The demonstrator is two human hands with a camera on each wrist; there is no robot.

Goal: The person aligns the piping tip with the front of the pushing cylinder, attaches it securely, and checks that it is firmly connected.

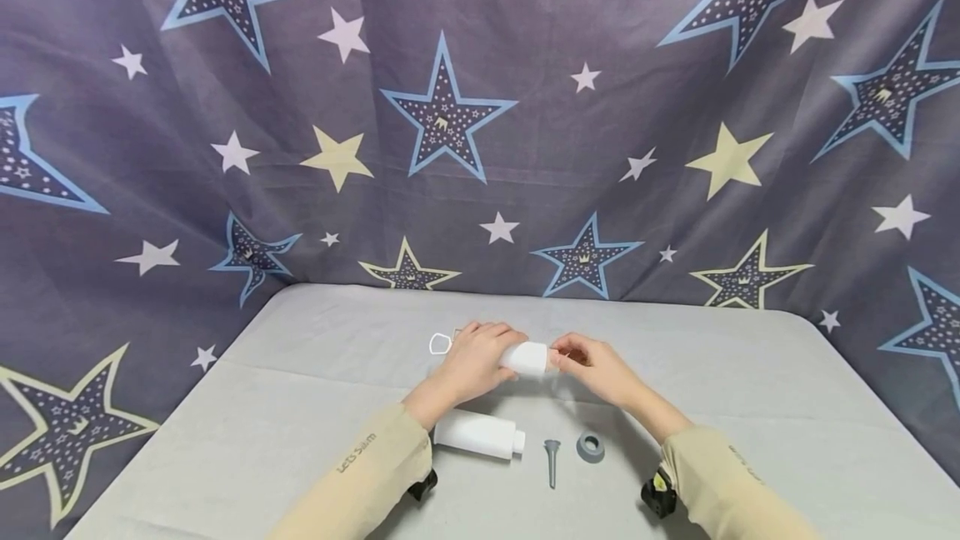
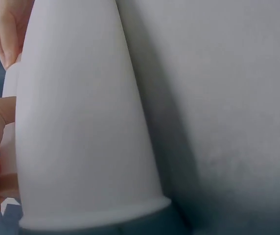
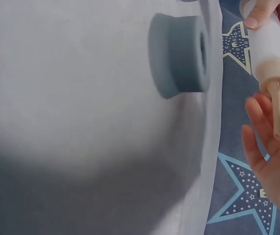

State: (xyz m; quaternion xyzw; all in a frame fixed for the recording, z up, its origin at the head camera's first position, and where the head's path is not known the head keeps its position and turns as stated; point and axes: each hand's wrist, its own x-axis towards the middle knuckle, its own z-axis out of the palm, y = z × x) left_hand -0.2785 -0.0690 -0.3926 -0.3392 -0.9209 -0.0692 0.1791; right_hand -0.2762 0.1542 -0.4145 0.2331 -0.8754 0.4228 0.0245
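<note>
My left hand [image 1: 480,361] grips a white cylindrical bottle [image 1: 527,358] lying sideways above the table, thumb on the near side. A beige tapered nozzle [image 3: 276,110] with a collar sticks out of the bottle's right end in the right wrist view. At that end, my right hand [image 1: 596,367] pinches the nozzle's collar, its other fingers partly spread. A second white bottle [image 1: 476,433] with a narrow neck lies on the table below, near the left forearm; it fills much of the left wrist view. The nozzle is mostly hidden by fingers in the head view.
On the table [image 1: 300,440] lie a grey tapered nozzle-like piece [image 1: 552,463] and a grey flared ring [image 1: 591,447], both right of the second bottle. A white wire loop [image 1: 440,344] shows beyond the left hand. A star-patterned curtain [image 1: 480,148] hangs behind the table.
</note>
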